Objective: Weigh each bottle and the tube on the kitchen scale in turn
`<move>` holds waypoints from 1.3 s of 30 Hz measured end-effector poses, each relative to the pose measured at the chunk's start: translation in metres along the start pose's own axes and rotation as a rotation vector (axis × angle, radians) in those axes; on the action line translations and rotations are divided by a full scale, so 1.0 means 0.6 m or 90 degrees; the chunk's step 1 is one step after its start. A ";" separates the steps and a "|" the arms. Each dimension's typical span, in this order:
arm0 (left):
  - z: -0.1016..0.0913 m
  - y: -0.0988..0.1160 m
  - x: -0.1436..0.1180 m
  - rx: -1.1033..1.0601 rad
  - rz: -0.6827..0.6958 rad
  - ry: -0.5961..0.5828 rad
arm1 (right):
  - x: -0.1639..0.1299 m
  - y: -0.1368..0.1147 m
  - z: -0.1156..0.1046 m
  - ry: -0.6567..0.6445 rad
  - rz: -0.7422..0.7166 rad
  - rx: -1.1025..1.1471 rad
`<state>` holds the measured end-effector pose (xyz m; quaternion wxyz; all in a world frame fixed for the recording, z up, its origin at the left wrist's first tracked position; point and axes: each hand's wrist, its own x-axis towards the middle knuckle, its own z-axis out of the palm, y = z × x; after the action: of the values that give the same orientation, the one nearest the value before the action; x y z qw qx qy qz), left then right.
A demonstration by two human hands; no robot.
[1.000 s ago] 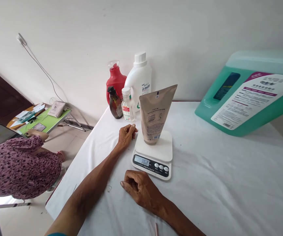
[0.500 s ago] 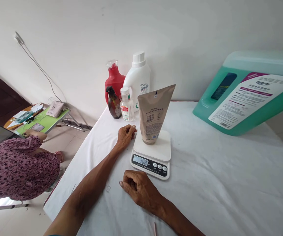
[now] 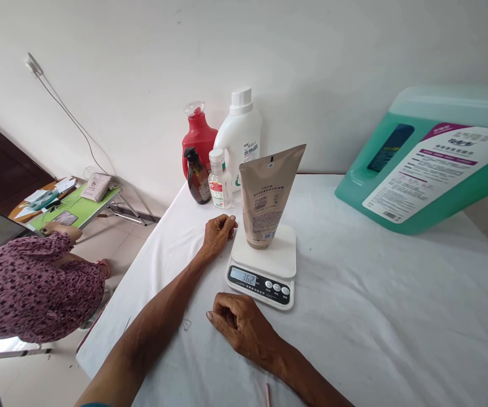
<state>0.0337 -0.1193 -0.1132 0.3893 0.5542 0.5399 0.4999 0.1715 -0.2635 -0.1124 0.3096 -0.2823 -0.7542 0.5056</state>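
Head view. Left hand (image 3: 218, 233) lies on the white cloth (image 3: 375, 316) at 9 o'clock of the scale (image 3: 264, 264), forearm stretched straight out from the lower left. Its fingers are curled loosely inward, gripping nothing; fingertips sit just beside the platform's left edge, contact cannot be told. Right hand (image 3: 240, 326) rests at 6 o'clock of the scale, near its front edge but apart from it, knuckles up, fingers folded into a slack fist with nothing in them.

Tube (image 3: 268, 195): tan, flat-crimped end up, standing on its cap at the middle of the white platform, leaning slightly right. Printed label and barcode face the camera. Display reads 362.

At 11 o'clock of the scale, against the wall: brown bottle (image 3: 197, 177), small clear bottle (image 3: 219, 180), red bottle (image 3: 199, 135), white jug (image 3: 240, 133). Green jug (image 3: 430, 164) at 2 o'clock, tilted. Another person's patterned sleeve (image 3: 31, 282) at far left, beside a green table (image 3: 80, 207).
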 end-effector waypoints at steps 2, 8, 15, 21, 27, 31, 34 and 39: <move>0.000 0.000 -0.001 0.002 -0.002 0.000 | 0.000 0.000 0.000 0.001 -0.002 -0.001; -0.001 -0.007 0.001 0.008 0.009 -0.003 | 0.000 0.002 0.001 0.003 -0.010 -0.003; -0.002 0.031 -0.017 -0.011 0.102 0.064 | 0.000 0.002 0.000 0.008 -0.009 -0.001; 0.023 0.113 -0.046 0.052 0.254 0.018 | 0.002 0.005 0.002 0.006 -0.002 -0.009; 0.060 0.113 -0.042 0.101 0.106 -0.039 | 0.001 0.010 0.003 0.007 -0.009 -0.023; 0.037 0.119 -0.042 0.053 0.098 0.008 | 0.001 0.011 0.002 -0.003 0.001 -0.024; -0.015 0.129 -0.036 -0.008 0.105 0.083 | 0.001 0.009 0.002 -0.011 0.018 -0.021; -0.114 0.092 -0.007 0.044 0.105 0.238 | 0.002 0.010 0.004 -0.009 0.014 -0.030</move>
<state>-0.0209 -0.1369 -0.0465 0.2205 0.5074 0.5722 0.6053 0.1697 -0.2618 -0.1185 0.2920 -0.2945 -0.7647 0.4932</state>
